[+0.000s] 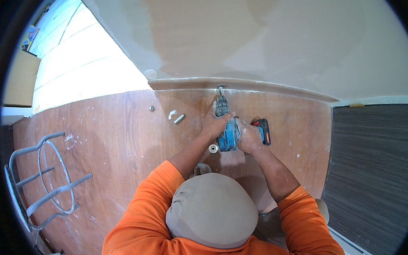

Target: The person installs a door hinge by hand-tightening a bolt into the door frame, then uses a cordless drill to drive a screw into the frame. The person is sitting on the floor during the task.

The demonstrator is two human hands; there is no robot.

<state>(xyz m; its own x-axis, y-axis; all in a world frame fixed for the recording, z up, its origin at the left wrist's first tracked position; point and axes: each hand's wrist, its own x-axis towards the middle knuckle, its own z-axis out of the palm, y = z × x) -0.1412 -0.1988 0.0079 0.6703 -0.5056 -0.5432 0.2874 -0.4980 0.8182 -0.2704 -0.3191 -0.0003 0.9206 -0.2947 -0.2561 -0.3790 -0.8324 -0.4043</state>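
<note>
A blue and black power drill (227,138) lies level just above the brown wood-look floor, pointing away from me. My left hand (216,123) is closed round its front body, behind the black chuck (221,106). My right hand (249,136) grips the handle, beside the red and black battery (265,131). The metal bit (220,90) meets the wooden skirting board (188,84) at the wall's foot; how deep it sits cannot be made out. Left of the drill lie a short metal tube (179,119) and a round metal piece with a central hole (213,148).
A small metal piece (151,109) and a white scrap (172,114) lie farther left. An overturned grey metal stool frame (50,181) occupies the left side. The damp-stained wall (277,36) rises ahead. A dark grey grained panel (376,160) borders the floor at right. My beige-clad knee (212,210) is close below.
</note>
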